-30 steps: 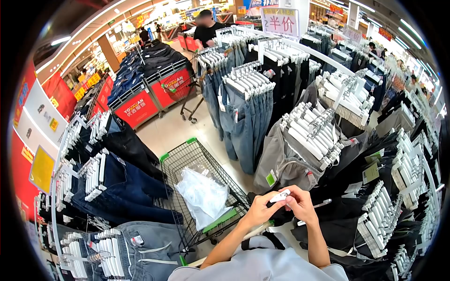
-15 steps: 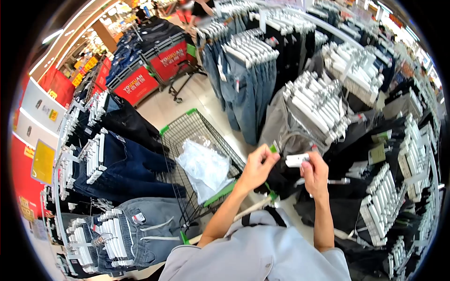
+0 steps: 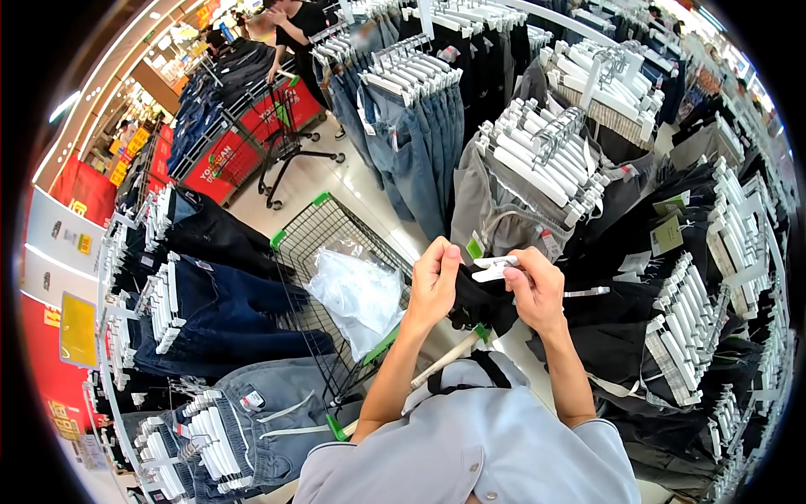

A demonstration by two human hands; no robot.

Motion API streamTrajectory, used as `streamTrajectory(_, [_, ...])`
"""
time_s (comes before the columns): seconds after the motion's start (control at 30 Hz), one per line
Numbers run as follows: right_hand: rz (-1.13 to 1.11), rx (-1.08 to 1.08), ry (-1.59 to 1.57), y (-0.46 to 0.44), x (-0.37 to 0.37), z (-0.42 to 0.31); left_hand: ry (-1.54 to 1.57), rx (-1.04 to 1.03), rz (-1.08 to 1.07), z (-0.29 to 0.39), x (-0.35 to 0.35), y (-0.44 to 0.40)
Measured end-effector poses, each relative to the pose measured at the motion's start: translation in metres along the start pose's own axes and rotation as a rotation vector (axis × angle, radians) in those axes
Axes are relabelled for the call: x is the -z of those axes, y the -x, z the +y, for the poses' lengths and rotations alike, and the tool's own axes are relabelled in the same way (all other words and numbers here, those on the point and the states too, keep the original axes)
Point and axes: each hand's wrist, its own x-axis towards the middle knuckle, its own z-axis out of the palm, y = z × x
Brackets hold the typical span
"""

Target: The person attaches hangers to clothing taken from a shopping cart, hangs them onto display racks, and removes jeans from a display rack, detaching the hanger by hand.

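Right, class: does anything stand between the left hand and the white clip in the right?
Nothing visible does: a bare gap separates the left hand from the white clip in the right hand. The green tag seen there seems to hang beyond it.

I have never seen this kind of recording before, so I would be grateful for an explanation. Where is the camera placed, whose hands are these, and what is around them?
There is no machine here. The camera sits on a person's head and looks forward and down, so the hands are the wearer's own. The right hand holds a small white piece, perhaps a hanger clip. The left hand is raised beside it with fingers curled; whether it holds anything is hard to tell. Ahead is a wire shopping cart, with a pale bundle in clear plastic inside. Trousers on white hangers hang on both sides.
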Motion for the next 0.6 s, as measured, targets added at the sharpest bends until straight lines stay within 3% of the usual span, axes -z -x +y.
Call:
streamTrajectory(0.13, [0.023,-0.035,-0.019,-0.002,-0.001,-0.005,0.019,0.014,0.007,0.002,-0.001,-0.001])
streamTrajectory(0.3, [-0.009,0.085,0.058,-0.005,-0.006,-0.007,-0.003,-0.077,-0.004,0.009,-0.006,-0.003])
streamTrajectory(0.37, [-0.013,0.106,0.06,-0.006,-0.007,-0.005,-0.139,-0.106,-0.002,0.011,-0.008,-0.002])
streamTrajectory(0.6, [-0.123,0.13,0.042,-0.012,-0.006,0.0,-0.192,-0.03,-0.181,0.03,-0.006,-0.002])
